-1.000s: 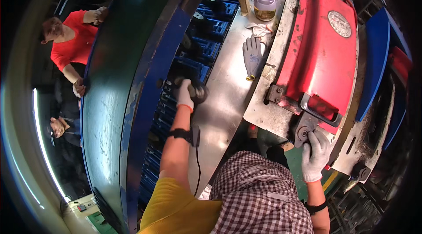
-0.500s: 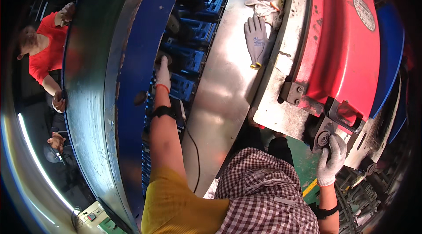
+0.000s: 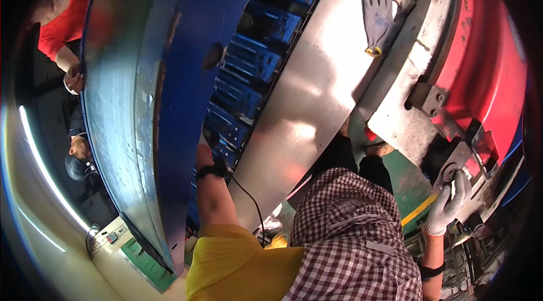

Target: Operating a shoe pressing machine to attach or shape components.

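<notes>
Left hand unseen behind blue panel (image 3: 195, 46)

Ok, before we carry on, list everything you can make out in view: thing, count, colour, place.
Curved glossy cover: 1, red, right
Metal lever with round pivot: 1, dark grey, below the cover
Flat fabric glove: 1, grey, on the bench
Smooth metal bench: 1, silver, centre
Slatted units: several, blue, left of the bench
Long flat panel: 1, blue, left of the units
Thin cable: 1, black, bench's near end
Co-workers: 2, one red-shirted, far left
Painted floor: 1, green, yellow-striped, lower right
Left forearm: 1, black-strapped, hand hidden at panel's edge
Right hand: 1, white-gloved, fingertips at the lever
</notes>
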The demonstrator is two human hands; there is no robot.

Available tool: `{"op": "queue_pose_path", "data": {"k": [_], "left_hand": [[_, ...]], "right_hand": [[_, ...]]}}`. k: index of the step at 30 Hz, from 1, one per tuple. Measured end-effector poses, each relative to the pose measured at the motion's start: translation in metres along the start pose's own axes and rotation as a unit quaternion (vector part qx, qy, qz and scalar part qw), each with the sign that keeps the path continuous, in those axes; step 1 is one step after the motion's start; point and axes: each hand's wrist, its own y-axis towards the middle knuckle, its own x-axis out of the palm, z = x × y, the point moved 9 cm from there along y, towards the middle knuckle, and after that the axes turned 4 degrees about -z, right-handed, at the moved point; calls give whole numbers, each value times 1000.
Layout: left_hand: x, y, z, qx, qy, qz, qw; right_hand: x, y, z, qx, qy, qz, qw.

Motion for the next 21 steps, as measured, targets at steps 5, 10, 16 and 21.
{"op": "queue_pose_path", "data": {"k": [5, 10, 16, 21], "left_hand": [[34, 40, -29, -12, -20, -153, 988], [18, -5, -52, -196, -146, -197, 950], [-3, -168, -45, -245, -396, -288, 836], [38, -333, 42, -150, -351, -547, 745]], "right_hand": [[1, -4, 7, 20, 10, 10, 1000], [2, -6, 12, 27, 4, 10, 1000], [-1, 4, -4, -14, 1, 21, 1000], [-15, 12, -23, -59, 44, 18, 997]]}}
